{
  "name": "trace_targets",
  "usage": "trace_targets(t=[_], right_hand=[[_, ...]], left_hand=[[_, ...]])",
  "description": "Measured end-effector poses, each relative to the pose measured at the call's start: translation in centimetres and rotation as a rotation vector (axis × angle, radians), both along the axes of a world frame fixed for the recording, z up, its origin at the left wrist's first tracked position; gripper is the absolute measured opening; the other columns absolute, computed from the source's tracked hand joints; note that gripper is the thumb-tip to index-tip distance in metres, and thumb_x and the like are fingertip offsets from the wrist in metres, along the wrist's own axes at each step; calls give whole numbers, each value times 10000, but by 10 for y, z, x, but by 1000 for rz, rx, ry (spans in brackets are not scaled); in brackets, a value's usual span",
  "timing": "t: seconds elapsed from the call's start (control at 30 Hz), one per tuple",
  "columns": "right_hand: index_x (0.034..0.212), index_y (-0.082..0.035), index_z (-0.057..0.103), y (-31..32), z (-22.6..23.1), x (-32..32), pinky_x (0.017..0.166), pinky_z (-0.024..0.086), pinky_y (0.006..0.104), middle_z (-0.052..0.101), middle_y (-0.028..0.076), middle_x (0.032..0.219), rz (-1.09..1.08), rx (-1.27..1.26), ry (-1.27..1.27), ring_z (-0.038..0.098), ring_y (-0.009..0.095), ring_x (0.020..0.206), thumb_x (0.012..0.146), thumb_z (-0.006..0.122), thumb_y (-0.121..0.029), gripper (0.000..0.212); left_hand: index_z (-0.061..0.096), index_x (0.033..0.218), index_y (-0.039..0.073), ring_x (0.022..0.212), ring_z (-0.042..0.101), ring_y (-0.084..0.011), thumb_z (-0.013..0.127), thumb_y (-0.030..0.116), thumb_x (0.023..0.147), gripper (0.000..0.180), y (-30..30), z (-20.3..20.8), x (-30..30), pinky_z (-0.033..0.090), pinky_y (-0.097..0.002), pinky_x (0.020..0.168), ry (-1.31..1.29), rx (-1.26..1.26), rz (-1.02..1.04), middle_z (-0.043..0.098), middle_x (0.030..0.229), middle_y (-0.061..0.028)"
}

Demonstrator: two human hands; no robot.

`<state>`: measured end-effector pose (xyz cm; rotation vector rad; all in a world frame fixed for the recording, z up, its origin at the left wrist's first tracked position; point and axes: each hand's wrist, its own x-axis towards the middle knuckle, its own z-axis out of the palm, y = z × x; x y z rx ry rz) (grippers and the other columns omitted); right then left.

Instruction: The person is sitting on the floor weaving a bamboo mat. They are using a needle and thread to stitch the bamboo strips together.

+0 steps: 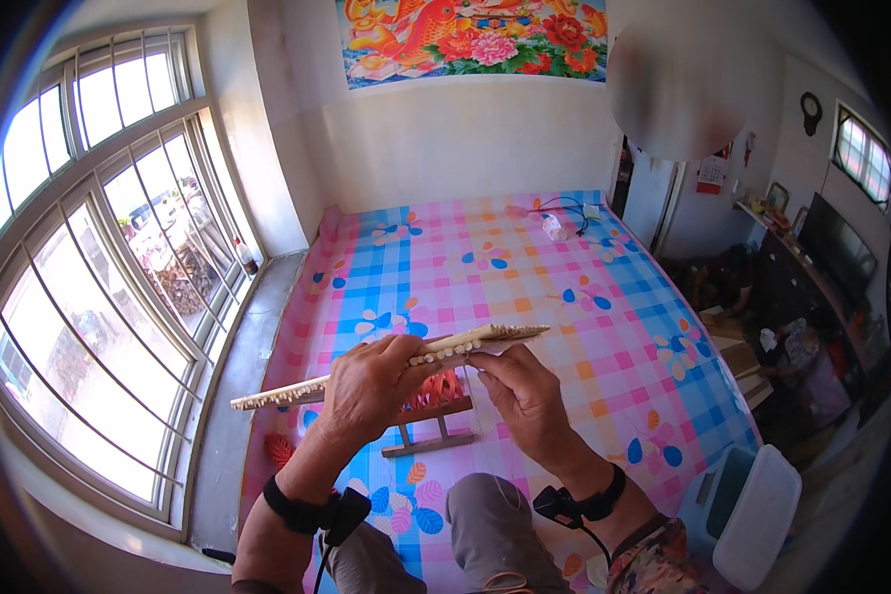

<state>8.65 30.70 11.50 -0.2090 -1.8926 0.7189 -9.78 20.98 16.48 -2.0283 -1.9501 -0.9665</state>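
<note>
Fingers [402, 348], L hand [366, 386], curled round pale sticks [460, 348]; R hand [527, 394] half-closed below, hold unclear.

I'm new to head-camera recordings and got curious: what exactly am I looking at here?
There is no robot: these are a person's own bare hands. The single picture comes from the left of two wide cameras worn on the head, looking down, so straight edges curve and the corners go dark.

The left hand grips a pale flat piece that looks like thin stalks laid side by side. The right hand has its fingertips at the near edge; whether they pinch it is hard to tell.

Beneath is a checked, flower-printed sheet. On it are a small wooden frame with red strands and, farther off, a clear bag near some dark cables.
</note>
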Motion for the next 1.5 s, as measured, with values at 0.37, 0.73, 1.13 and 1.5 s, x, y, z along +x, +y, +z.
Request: trace_targets(t=[0.37, 0.73, 1.13, 1.5], right_hand=[[1164, 9, 653, 3, -1, 2, 746, 523, 292, 638, 132, 1038, 5, -13, -25, 659, 211, 891, 914, 614, 91, 266], [1182, 2, 655, 4, 1, 2, 676, 491, 253, 610, 93, 1034, 45, -33, -23, 592, 129, 789, 945, 578, 82, 263], [1174, 0, 657, 1, 2, 3, 826, 532, 324, 638, 148, 1070, 53, -99, -59, 668, 275, 991, 929, 610, 42, 253], [1159, 0, 673, -4, 9, 9, 591, 475, 259, 585, 75, 940, 7, -76, -103, 575, 117, 696, 932, 600, 65, 247]], left_hand=[[647, 994, 82, 791, 653, -314, 685, 268, 889, 217, 0, -1, 0, 491, -438, 706, -10, 7, 1, 657, 827, -89], [657, 1026, 22, 780, 684, -331, 672, 181, 879, 217, -2, 2, 1, 522, -410, 696, 0, -17, -4, 682, 881, -146], [654, 1027, 20, 792, 686, -331, 670, 176, 874, 219, -4, 3, 2, 526, -406, 706, -5, -12, 2, 681, 888, -144], [654, 1000, 47, 795, 673, -317, 709, 200, 850, 221, -3, -3, 6, 515, -416, 693, 19, 46, 0, 679, 877, -109]])
